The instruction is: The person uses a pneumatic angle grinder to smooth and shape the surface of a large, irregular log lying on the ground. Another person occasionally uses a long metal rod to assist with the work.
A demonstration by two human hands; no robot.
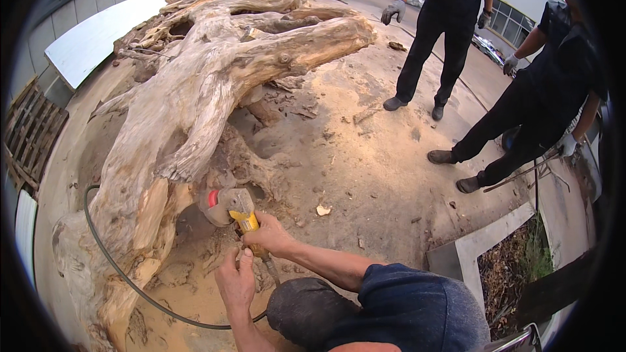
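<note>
My right hand (270, 234) is wrapped round the yellow body of an angle grinder (244, 216). The grinder's grey guarded head, with a red part (212, 198) at its side, points left toward a big weathered tree trunk with roots (176, 111). A narrow gap seems to separate the head from the wood, though contact cannot be ruled out. Just below the grinder's rear end, my left hand (236, 280) has curled fingers with the thumb raised. Whatever those fingers hold, if anything, is hidden. A dark cable (140, 292) loops from near my knee to the trunk's left side.
Two people (443, 26) in dark clothes and gloves stand at right; the nearer person (538, 101) is close to a metal-edged planting bed (469, 248). Sawdust and wood chips (323, 210) litter the ground. Wooden pallets (32, 130) and a white panel (98, 36) stand at left.
</note>
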